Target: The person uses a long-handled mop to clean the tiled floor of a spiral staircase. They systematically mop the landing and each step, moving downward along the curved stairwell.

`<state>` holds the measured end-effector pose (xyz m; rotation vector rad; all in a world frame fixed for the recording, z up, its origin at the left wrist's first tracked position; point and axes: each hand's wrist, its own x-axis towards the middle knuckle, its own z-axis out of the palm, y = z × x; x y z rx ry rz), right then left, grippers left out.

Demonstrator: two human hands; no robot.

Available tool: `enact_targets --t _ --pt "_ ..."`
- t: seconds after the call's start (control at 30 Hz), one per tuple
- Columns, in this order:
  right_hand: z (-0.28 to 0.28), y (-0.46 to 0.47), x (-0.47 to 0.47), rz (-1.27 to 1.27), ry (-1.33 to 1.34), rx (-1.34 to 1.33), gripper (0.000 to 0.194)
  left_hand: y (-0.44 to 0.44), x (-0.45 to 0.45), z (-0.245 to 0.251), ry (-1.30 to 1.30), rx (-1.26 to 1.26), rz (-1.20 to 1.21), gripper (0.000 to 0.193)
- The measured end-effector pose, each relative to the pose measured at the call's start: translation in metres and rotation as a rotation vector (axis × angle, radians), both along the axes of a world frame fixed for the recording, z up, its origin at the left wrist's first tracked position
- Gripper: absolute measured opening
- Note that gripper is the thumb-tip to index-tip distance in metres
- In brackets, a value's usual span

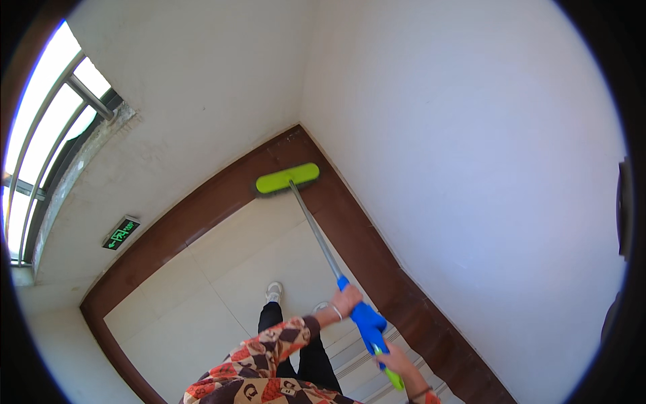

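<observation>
A long-handled push broom crosses the middle of the head view, its lime-green head (287, 178) with dark bristles at the brown floor border near the corner. A metal pole (318, 232) runs down from it to a blue and green handle (369, 323). My left hand (347, 300) is closed around the handle's upper part, a light bracelet at its wrist. Lower down, my right hand (393, 357) grips the handle close to its green end.
Brown border tiles (222, 204) follow both white walls (454, 151) to their corner. Steps (353, 353) lie beside and behind my feet. A lit exit sign (121, 232) hangs low on the left wall, below a window with metal rails (88, 96). Dark objects show at the far right.
</observation>
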<state>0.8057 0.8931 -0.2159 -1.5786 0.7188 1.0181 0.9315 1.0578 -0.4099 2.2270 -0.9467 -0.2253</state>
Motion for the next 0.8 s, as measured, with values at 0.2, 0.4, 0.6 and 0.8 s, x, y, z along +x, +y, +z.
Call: enact_targets --t 0.2,0.4,0.6,0.8 --pt "0.042 -0.025 -0.056 -0.157 0.221 -0.048 0.052 -0.044 -0.068 0.028 0.170 -0.001 -0.144 0.023" --pt "-0.015 -0.046 0.009 -0.017 -0.007 -0.078 0.061 -0.064 0.001 -0.029 0.012 -0.095 -0.025 0.022" --pt "-0.048 -0.006 0.163 0.181 -0.223 -0.038 0.064 -0.007 0.148 -0.059 -0.084 -0.010 0.190 0.026" --pt "-0.067 0.008 0.114 0.323 -0.385 -0.068 0.073 0.027 0.112 -0.041 -0.090 0.041 0.140 0.024"
